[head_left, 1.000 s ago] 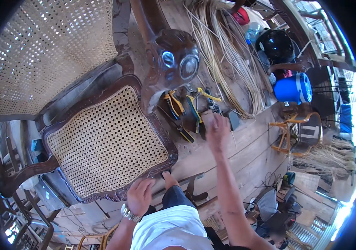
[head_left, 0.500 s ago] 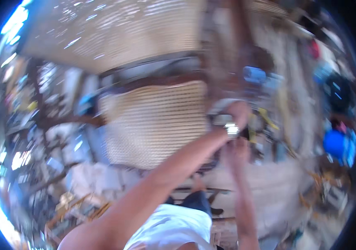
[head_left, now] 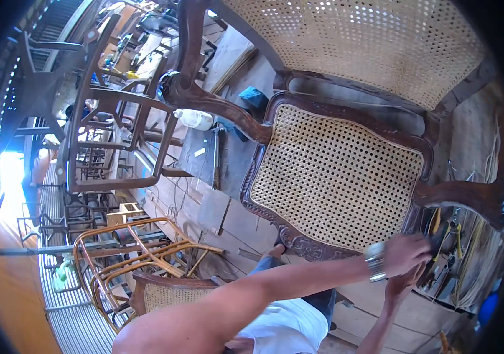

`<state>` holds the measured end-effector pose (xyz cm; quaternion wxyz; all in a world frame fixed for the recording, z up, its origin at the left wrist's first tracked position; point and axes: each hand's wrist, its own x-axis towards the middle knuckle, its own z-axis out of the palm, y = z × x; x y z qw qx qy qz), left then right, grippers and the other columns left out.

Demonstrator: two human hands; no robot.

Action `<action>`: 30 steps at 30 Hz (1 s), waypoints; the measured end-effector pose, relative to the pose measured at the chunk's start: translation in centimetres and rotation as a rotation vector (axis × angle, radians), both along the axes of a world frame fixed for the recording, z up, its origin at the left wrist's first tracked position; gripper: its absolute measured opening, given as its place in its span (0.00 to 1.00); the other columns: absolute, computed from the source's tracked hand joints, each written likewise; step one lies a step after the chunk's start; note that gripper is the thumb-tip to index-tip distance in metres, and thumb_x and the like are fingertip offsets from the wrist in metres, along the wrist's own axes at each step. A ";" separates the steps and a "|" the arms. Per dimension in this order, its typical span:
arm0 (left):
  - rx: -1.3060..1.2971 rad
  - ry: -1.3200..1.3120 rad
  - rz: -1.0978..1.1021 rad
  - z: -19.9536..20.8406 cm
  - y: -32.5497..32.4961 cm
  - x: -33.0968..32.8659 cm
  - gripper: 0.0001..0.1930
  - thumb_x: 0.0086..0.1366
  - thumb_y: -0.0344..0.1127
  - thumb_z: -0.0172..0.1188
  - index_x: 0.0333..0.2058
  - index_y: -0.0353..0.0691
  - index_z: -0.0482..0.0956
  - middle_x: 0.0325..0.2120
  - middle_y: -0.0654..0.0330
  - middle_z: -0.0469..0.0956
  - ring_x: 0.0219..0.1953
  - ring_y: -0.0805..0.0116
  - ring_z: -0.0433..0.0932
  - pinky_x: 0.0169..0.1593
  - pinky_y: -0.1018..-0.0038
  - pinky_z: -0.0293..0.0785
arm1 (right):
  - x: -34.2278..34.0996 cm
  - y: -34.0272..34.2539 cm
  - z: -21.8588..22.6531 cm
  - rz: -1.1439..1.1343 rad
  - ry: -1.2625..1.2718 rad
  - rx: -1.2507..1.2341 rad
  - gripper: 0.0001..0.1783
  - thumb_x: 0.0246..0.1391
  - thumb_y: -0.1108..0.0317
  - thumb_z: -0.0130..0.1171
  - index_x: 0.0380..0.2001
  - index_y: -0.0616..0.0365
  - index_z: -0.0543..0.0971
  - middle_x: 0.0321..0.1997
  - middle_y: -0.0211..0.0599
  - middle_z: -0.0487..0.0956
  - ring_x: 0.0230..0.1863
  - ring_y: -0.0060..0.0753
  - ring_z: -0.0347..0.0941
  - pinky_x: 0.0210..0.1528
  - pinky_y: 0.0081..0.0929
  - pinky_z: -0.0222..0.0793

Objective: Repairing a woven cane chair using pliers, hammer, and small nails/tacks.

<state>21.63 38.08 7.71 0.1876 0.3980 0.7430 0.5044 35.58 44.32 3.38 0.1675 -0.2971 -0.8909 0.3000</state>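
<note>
A carved dark wooden armchair [head_left: 311, 248] with a woven cane seat [head_left: 334, 177] and cane backrest [head_left: 376, 41] stands in front of me. My left hand [head_left: 406, 255], with a metal-banded watch [head_left: 376, 261] on its wrist, reaches across to the seat's front right corner. Its fingers are curled together. Just below it, my right hand [head_left: 404, 284] is close against the left, its fingers bent and partly covered. What lies between them, if anything, cannot be made out. Beside the hands are a yellow-handled tool [head_left: 458, 239] and long pale cane strands [head_left: 482, 259].
Left of the chair, a hammer [head_left: 216, 159], a white bottle [head_left: 194, 119] and a blue block [head_left: 253, 96] lie on a grey surface. Bare wooden chair frames [head_left: 116, 141] and a rattan frame [head_left: 140, 253] crowd the left. Another cane-panelled piece [head_left: 175, 295] is near my left arm.
My view has swung left and become sharp, so the chair sits farther right in it. My hands remain close together at the seat's right side.
</note>
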 end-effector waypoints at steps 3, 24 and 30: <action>-0.035 0.033 0.207 3.0 -15.5 -1.5 0.06 0.65 0.38 0.65 0.37 0.44 0.80 0.28 0.61 0.78 0.30 0.58 0.81 0.32 0.63 0.78 | 0.1 -2.2 1.9 -0.035 -0.052 0.121 0.28 0.65 0.69 0.58 0.65 0.66 0.67 0.65 0.57 0.69 0.65 0.61 0.66 0.67 0.50 0.62; -0.898 0.359 0.811 -7.5 -53.3 -25.3 0.21 0.71 0.47 0.56 0.43 0.28 0.77 0.38 0.42 0.81 0.39 0.46 0.80 0.45 0.56 0.74 | -11.9 -39.2 6.7 0.316 0.014 -0.560 0.13 0.59 0.74 0.64 0.47 0.59 0.78 0.43 0.42 0.78 0.44 0.49 0.78 0.48 0.39 0.76; -0.676 0.074 0.978 -4.8 -56.1 -20.3 0.20 0.75 0.46 0.53 0.45 0.30 0.74 0.30 0.55 0.74 0.30 0.63 0.72 0.37 0.63 0.69 | -12.5 -38.5 6.2 0.280 -0.017 -0.624 0.12 0.61 0.72 0.62 0.47 0.59 0.77 0.44 0.42 0.78 0.44 0.48 0.78 0.48 0.39 0.76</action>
